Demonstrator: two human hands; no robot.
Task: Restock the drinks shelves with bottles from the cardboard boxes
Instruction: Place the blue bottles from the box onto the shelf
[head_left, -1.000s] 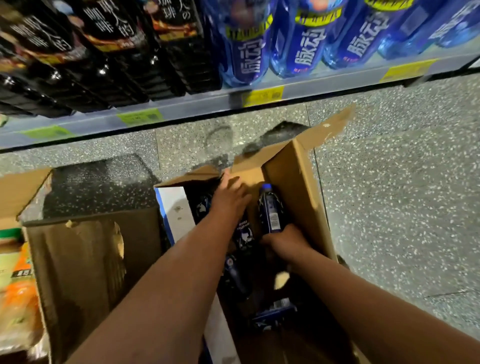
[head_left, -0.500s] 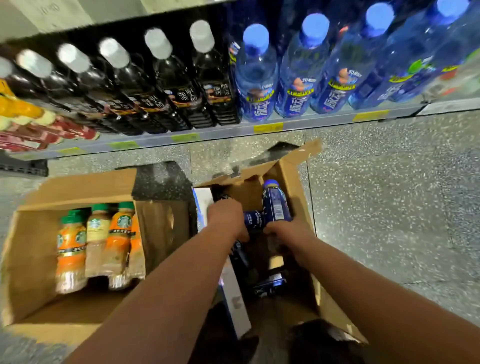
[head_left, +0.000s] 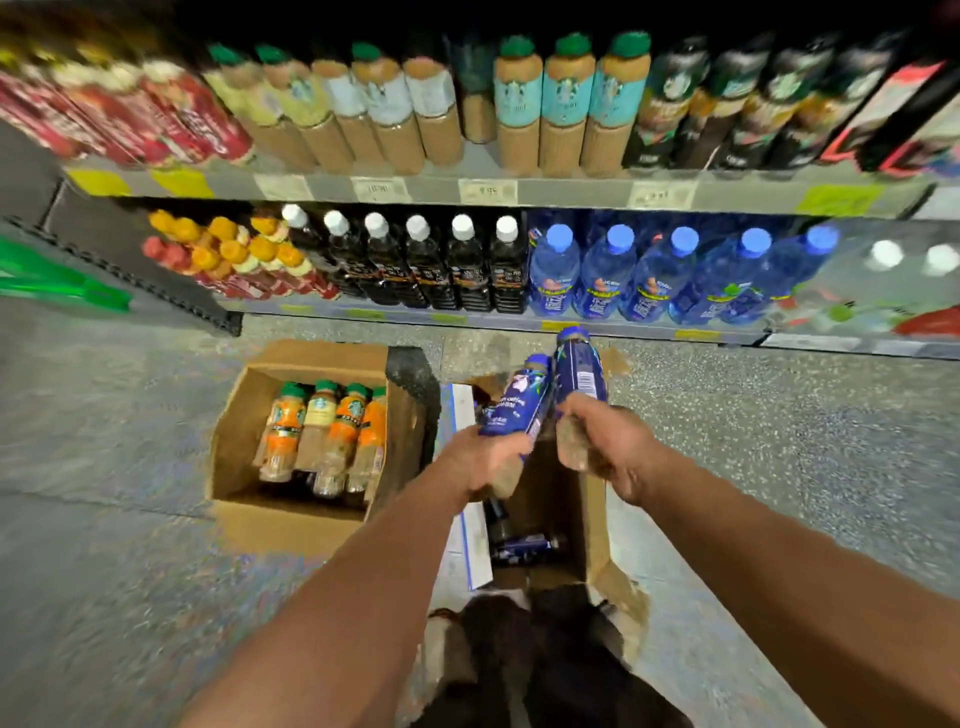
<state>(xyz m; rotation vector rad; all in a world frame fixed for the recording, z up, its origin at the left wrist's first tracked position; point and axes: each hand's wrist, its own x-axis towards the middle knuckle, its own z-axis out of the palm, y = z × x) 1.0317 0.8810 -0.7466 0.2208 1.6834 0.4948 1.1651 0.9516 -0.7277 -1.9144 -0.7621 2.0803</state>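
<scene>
My left hand (head_left: 480, 462) grips the base of a dark blue-labelled bottle (head_left: 514, 402), and my right hand (head_left: 605, 447) grips a second blue-labelled bottle (head_left: 579, 371). Both bottles are lifted above the right cardboard box (head_left: 595, 514), their caps pointing toward the shelves. A few more dark bottles (head_left: 522, 545) lie at the bottom of that box. The lower shelf (head_left: 519, 322) holds black bottles with white caps and blue water bottles (head_left: 605, 275). The upper shelf (head_left: 566, 195) carries brown coffee bottles with green caps.
A second open cardboard box (head_left: 270, 514) on the floor at left holds several orange and tan coffee bottles (head_left: 324, 436). A green object (head_left: 57, 283) lies at far left beside a dark shelf end panel. Speckled grey floor spreads to the right.
Both hands have lifted out of the right box, each raising a blue-labelled bottle. The view has pulled back and tilted up, bringing the upper shelf into sight.
</scene>
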